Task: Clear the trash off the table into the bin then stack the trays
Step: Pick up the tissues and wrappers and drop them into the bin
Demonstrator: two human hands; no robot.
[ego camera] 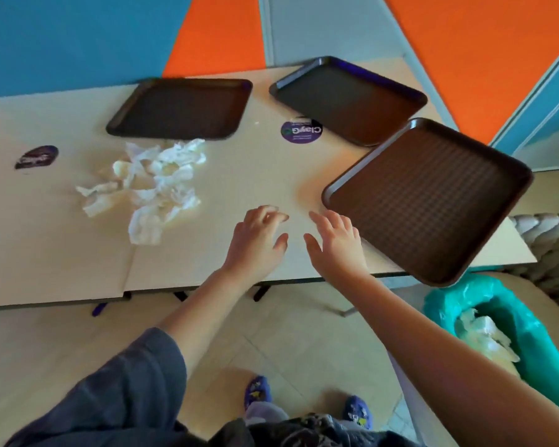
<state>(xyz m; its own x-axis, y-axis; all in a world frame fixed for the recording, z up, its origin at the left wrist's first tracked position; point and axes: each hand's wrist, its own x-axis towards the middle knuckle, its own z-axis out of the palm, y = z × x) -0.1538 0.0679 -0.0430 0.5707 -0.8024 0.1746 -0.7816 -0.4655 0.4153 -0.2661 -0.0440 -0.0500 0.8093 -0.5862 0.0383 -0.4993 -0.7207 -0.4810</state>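
Both hands, left hand (259, 235) and right hand (334, 241), hover open and hold nothing. Crumpled napkins (149, 188) lie at 10 o'clock, a tray (433, 201) at 2 o'clock. A purple sticker (301, 130) reads "ClayGo", upside down.

Bin (523, 321) cut off by right edge, its near rim hidden behind right forearm; left hand (255, 240) fingertips motion-blurred. Purple sticker (301, 131) text too small to read; left sticker (37, 157) blurred.

Both hands side by side, left hand (258, 235) and right hand (334, 241), fingers spread, arms outstretched, empty.
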